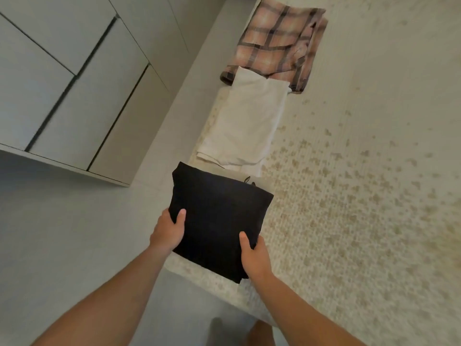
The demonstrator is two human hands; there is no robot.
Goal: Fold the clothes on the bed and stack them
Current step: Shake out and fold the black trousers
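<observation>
The folded garment (219,216) at the bed's near edge is plain black. Beyond it on the bed lies a folded white cloth (247,123), unpatterned. Farther still on the bed, a plaid garment (277,43) shows pink and peach checks crossed by dark grey lines. The bed cover (361,196) is cream, speckled with small tan, possibly floral, marks. Left of the bed, the cabinet (62,78) is pale grey.

Three garments (219,216) in row on bed (349,196), cabinet (62,83) left
</observation>
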